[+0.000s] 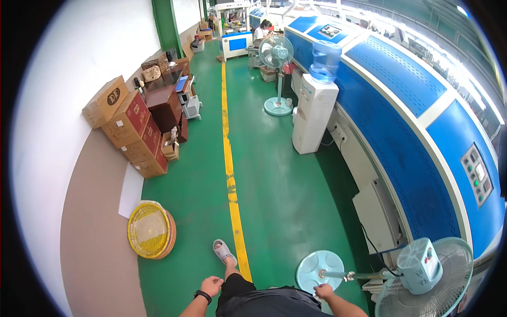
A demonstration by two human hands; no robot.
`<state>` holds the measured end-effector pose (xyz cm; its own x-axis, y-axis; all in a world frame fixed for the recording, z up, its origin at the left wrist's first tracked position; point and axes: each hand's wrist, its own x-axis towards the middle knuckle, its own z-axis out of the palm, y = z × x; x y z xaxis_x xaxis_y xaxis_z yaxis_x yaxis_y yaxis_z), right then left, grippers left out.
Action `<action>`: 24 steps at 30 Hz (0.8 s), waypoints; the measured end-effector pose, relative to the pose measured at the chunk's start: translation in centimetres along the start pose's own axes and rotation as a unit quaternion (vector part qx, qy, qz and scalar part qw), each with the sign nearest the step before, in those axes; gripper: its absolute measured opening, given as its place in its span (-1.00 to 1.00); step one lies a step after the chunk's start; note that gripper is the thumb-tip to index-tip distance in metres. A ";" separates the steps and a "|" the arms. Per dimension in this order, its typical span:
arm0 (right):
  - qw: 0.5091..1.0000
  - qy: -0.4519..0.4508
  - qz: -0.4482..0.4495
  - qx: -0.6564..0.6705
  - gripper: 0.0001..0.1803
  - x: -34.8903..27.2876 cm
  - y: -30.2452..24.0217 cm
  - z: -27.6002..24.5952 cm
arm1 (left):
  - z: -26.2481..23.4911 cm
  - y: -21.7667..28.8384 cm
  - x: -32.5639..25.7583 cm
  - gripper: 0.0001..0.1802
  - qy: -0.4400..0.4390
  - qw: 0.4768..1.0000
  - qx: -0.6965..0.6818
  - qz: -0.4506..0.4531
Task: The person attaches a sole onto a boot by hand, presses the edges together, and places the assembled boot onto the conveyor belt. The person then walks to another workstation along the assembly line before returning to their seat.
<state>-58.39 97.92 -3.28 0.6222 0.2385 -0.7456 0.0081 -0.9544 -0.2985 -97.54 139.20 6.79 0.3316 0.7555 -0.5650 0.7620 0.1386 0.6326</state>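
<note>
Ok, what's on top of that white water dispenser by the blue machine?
A blue water bottle sits upside down on the white water dispenser. Its neck is hidden inside the dispenser's top, and the water level can't be made out.

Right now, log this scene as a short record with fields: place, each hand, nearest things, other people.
place: workshop aisle with a green floor and a yellow line along it
left hand: empty, loosely curled, black wristband, above the floor
right hand: empty as far as it shows, close to the round base of a pale blue pedestal fan; contact unclear
foot: grey slipper beside the line
left wall: stacked cardboard boxes, yellow round baskets
right: water dispenser, long blue machine
other people: one person seated far down the aisle
</note>
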 end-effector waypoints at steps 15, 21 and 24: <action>0.986 -0.027 -0.156 -0.049 -0.59 2.2 -52.4 -8.2 | -29.6 7.0 40.4 -0.57 0.030 0.994 0.061 -0.083; 0.994 0.013 -0.036 -0.100 -0.52 17.7 -58.0 -1.4 | -29.7 18.1 50.5 -0.57 -0.022 0.999 0.025 -0.008; 0.934 -0.046 -0.226 -0.272 -0.47 23.2 -62.5 -1.9 | -30.9 20.1 55.6 -0.55 -0.047 0.995 0.079 -0.026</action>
<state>-42.99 162.80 -0.82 0.3889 0.6298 -0.6724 0.6659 -0.6965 -0.2673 -81.00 203.77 4.49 0.3347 0.6860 -0.6461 0.8548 0.0675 0.5145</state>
